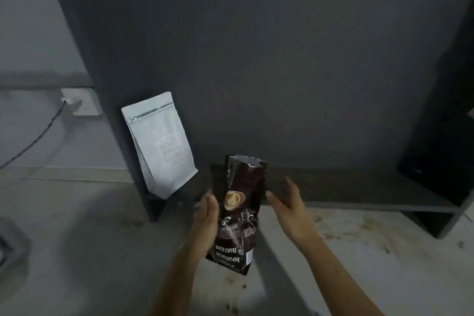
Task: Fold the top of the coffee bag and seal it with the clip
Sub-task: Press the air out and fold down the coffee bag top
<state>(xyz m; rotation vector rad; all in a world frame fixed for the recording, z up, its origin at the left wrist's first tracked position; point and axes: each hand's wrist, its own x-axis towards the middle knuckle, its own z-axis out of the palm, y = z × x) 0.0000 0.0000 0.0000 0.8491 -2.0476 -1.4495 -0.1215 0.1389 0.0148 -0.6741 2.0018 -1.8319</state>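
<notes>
A dark brown coffee bag (239, 213) printed "BAKED.COFFEE" stands upright on the floor, its top open and unfolded. My left hand (207, 215) presses flat against the bag's left side and steadies it. My right hand (288, 204) hovers just right of the bag with fingers spread, a small gap between it and the bag. No clip shows anywhere in view.
A white zip pouch (159, 143) leans against the dark cabinet panel (282, 59) behind the coffee bag. A low dark shelf (359, 192) runs to the right. A wall socket (82, 102) with a cable sits at the left. The floor on the right is stained.
</notes>
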